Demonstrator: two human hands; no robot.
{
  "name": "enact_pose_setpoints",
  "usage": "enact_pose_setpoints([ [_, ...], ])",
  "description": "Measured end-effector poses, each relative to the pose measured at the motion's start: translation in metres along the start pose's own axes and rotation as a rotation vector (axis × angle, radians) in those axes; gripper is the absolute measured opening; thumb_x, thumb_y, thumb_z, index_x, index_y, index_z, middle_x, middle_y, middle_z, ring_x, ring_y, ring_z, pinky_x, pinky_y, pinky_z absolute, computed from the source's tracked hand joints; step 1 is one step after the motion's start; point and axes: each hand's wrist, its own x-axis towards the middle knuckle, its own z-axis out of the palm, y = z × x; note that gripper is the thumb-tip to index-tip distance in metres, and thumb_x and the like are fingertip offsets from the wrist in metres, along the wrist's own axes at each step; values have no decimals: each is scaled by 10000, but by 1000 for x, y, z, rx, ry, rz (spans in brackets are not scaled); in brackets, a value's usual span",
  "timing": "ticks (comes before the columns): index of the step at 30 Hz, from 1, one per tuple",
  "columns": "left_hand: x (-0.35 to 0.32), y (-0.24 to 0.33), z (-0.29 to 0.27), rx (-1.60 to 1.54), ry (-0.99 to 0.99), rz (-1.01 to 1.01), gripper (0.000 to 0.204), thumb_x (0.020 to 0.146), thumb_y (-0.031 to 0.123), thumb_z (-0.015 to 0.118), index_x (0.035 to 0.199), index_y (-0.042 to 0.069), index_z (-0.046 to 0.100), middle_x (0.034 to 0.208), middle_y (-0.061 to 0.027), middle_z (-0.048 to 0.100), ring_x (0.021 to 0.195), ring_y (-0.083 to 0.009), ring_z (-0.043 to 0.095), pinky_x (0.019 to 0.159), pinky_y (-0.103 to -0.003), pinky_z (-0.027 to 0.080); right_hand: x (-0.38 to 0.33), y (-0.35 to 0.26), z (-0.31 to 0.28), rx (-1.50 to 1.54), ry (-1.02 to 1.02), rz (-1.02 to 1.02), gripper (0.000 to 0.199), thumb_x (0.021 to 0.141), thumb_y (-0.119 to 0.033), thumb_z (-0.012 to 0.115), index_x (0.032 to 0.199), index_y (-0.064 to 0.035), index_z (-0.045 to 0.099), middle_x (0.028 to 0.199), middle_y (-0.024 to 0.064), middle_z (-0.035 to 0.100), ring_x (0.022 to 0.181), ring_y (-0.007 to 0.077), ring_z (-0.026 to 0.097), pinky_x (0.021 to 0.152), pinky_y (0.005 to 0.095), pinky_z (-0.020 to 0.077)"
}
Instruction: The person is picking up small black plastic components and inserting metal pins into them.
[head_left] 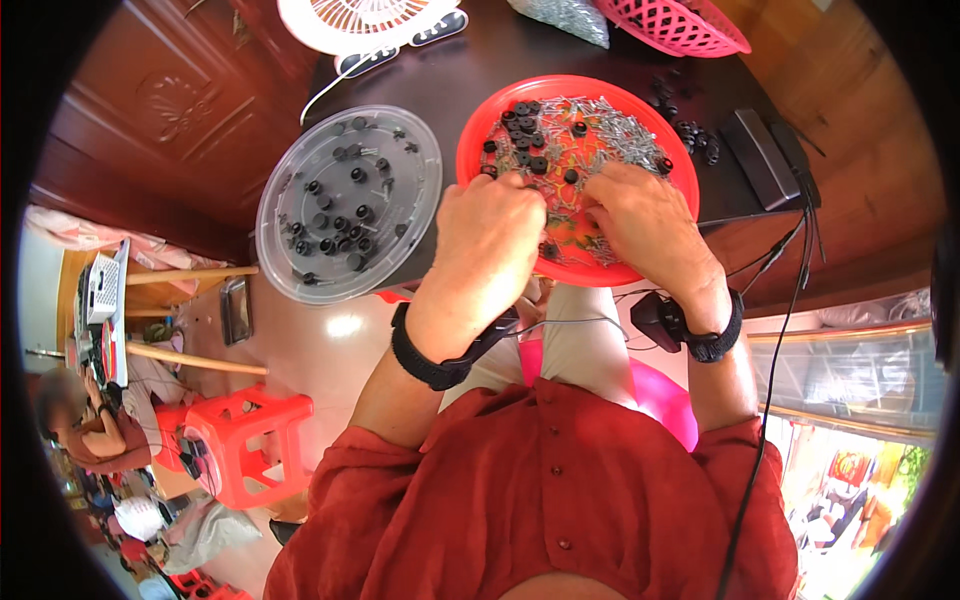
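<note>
The red plate (640, 125), in the upper middle of the head view, is sitting at the near edge of the dark table (480, 60), heaped with small metal pins (620, 130) and black rubber rings (525, 125). Both hands are working over its near rim, probably so dropped pieces land back on it. The left hand (490, 230) is curling knuckles-up, fingers hidden, so I cannot tell what it is pinching; the right hand (645, 220) is likewise curling down into the pins. Left of the plate, a clear round lid (300, 270) is holding finished black pieces, within easy reach.
</note>
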Motion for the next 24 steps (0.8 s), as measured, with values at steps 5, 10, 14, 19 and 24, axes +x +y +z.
enact_pose_setpoints([
  [5, -8, 6, -1, -32, 14, 44, 149, 726, 164, 656, 660, 48, 590, 709, -75, 554, 718, -267, 574, 625, -381, 457, -6, -3, -6, -23, -63, 73, 88, 760, -74, 576, 829, -20, 576, 807, 129, 540, 810, 325, 552, 685, 421, 439],
  [10, -14, 6, -2, -43, 6, 30, 171, 743, 163, 653, 750, 10, 577, 778, -117, 558, 757, -283, 571, 664, -385, 457, -5, -3, 2, -82, 15, -5, 106, 754, -67, 550, 841, -9, 565, 822, 142, 549, 835, 322, 564, 701, 417, 458],
  [14, -7, 3, 1, -58, 23, 71, 162, 739, 135, 657, 762, 6, 563, 782, -129, 562, 744, -297, 587, 630, -390, 465, -8, -5, -4, -105, 7, 1, 110, 746, -68, 542, 838, -13, 569, 833, 140, 556, 851, 311, 569, 699, 412, 464],
  [19, -3, 4, 8, -297, 125, 33, 180, 759, 72, 632, 825, -5, 483, 804, -158, 551, 710, -342, 579, 613, -415, 467, -10, -11, -9, -166, -123, 97, 121, 743, -85, 556, 838, -12, 566, 829, 133, 550, 821, 317, 566, 693, 418, 452],
  [24, -1, 5, 17, -397, 116, 30, 191, 770, 48, 621, 838, -14, 453, 835, -185, 542, 727, -378, 568, 617, -434, 459, -7, -14, -7, -163, -63, 51, 141, 770, -73, 535, 886, -12, 587, 836, 141, 589, 788, 326, 612, 670, 417, 492],
])
